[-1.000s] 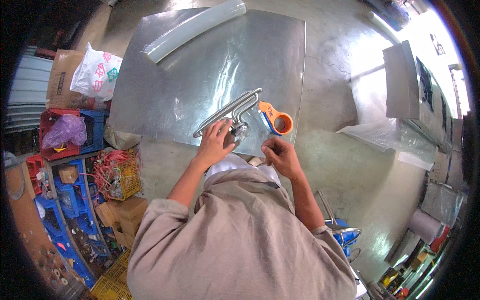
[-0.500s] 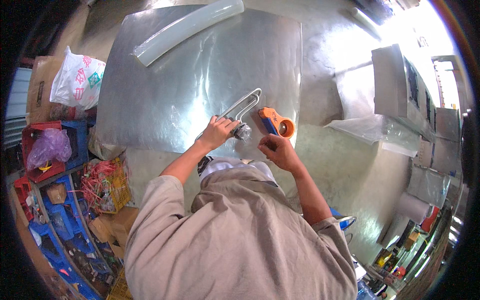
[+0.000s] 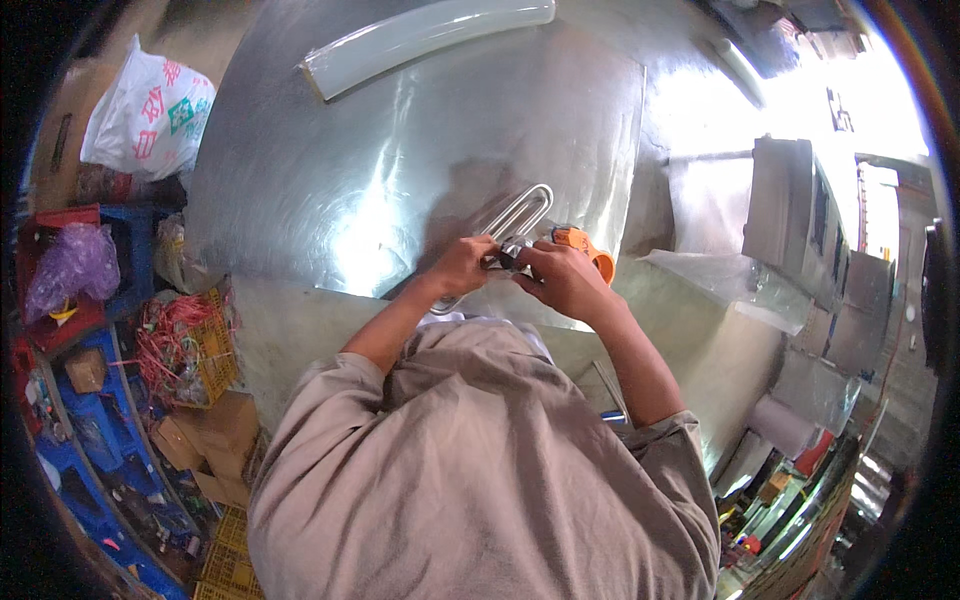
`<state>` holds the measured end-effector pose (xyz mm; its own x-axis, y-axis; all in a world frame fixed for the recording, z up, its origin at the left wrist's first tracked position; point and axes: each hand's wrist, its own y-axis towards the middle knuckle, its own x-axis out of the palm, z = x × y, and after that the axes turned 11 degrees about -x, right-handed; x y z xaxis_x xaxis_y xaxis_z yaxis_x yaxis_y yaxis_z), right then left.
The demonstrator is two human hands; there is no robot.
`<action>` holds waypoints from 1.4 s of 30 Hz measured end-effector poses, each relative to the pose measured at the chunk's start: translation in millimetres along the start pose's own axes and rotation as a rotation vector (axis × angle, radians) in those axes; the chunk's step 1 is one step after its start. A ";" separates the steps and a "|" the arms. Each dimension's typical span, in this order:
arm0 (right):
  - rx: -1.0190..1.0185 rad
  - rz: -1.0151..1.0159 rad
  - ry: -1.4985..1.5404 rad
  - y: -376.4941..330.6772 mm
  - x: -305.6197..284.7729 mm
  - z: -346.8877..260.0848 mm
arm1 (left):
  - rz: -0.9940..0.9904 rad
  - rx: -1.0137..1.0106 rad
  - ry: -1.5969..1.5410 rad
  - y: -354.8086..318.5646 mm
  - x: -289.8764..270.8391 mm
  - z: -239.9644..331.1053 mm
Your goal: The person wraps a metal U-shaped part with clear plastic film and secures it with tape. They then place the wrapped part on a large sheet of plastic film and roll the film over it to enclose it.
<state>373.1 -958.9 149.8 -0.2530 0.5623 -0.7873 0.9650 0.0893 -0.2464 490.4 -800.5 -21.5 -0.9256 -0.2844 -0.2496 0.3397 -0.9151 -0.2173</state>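
Note:
Over the near edge of the metal-topped table (image 3: pixel 290 185), both my hands meet at a bent metal heating element (image 3: pixel 538 197). Its tube loops point away from me, and another stretch of tube shows below my left wrist. My left hand (image 3: pixel 462 266) is closed around the element near its dark fitting. From the other side my right hand (image 3: pixel 568 278) closes its fingers on that fitting, which they partly hide. Just beyond my right hand lies an orange tape dispenser (image 3: pixel 603 264), partly covered by it.
A clear plastic roll (image 3: pixel 430 42) lies across the table's far part. At the left stand a white printed sack (image 3: pixel 150 120), a purple plastic bag (image 3: pixel 72 268), blue bins (image 3: pixel 130 400) and a yellow crate (image 3: pixel 215 345). A grey cabinet (image 3: pixel 780 200) stands to the right.
My right hand has moved left onto the element's fitting, beside my left hand. The view has shifted, and the tape dispenser is now partly hidden behind my right hand.

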 end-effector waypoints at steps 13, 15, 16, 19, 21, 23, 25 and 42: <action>0.160 -0.254 -0.274 58.5 -0.9 -27.2 | -0.054 -0.021 -0.031 -5.1 -19.8 -9.2; 0.193 -0.270 -0.306 61.5 1.1 -27.8 | -0.067 -0.025 0.003 -6.3 -24.5 -5.3; 0.198 -0.259 -0.305 60.4 6.2 -23.9 | -0.081 -0.007 -0.012 -7.9 -27.2 -3.6; 0.215 -0.246 -0.287 60.5 10.0 -22.1 | -0.102 0.038 -0.051 -13.4 -31.6 -6.4; 0.217 -0.230 -0.276 59.8 10.6 -22.2 | -0.088 0.067 -0.062 -14.2 -31.7 -7.9; 0.208 -0.200 -0.271 57.9 11.2 -22.1 | -0.021 -0.002 -0.159 -15.9 -26.7 -2.0; 0.218 -0.234 -0.245 59.7 8.5 -25.4 | 0.042 -0.073 -0.156 -15.3 -19.9 1.6; 0.245 -0.169 -0.062 49.7 3.7 -18.0 | 0.228 -0.369 0.323 -1.3 20.1 14.0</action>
<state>421.3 -937.6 144.8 -0.4199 0.5043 -0.7546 0.8654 -0.0279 -0.5002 469.1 -809.0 -13.0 -0.7432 -0.3084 -0.5938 0.6156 -0.6626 -0.4265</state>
